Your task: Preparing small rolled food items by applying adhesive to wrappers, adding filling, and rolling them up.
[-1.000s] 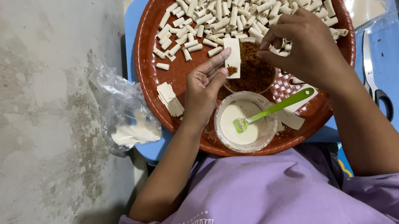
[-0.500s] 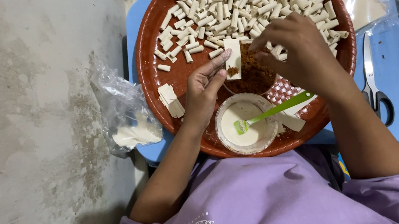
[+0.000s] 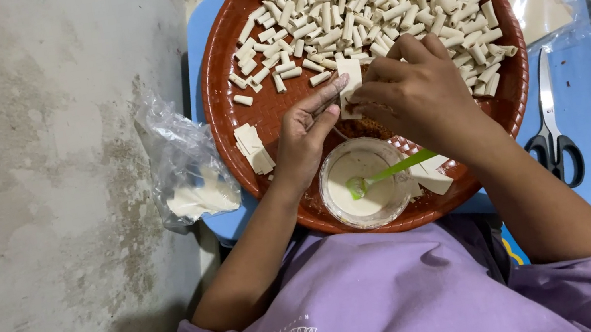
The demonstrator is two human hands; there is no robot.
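Fingers of your left hand [image 3: 305, 128] and your right hand [image 3: 416, 92] are both closed lightly on one thin, pale rectangular pastry sheet [image 3: 350, 82]. The left thumb and fingertips pinch its lower left side, and the right fingers curl over its right side. The sheet sits above the middle of the round brown woven tray [image 3: 222, 114], just below the heap of rolled pieces.

From the head view, the sheet looks very light, soft and floppy, and likely to tear or crease if squeezed. I judge it best held by its edges with fingertip pressure only.

Counting in the same view:
- one tray, resting on a light blue plastic table [image 3: 583, 99]
- one large heap of small pale rolled pastry tubes [image 3: 363, 0] across the tray's far half, too many to count
- one short stack of cut pale sheets [image 3: 253, 147] near the tray's left rim
- one clear round cup of white paste [image 3: 365, 194] at the near rim, with one green plastic spoon [image 3: 394, 171] in it
- one pair of black-handled scissors [image 3: 551, 121] at the table's right edge
- two clear plastic bags, one at the left edge [image 3: 187, 169] and one at the far right corner [image 3: 546, 0]
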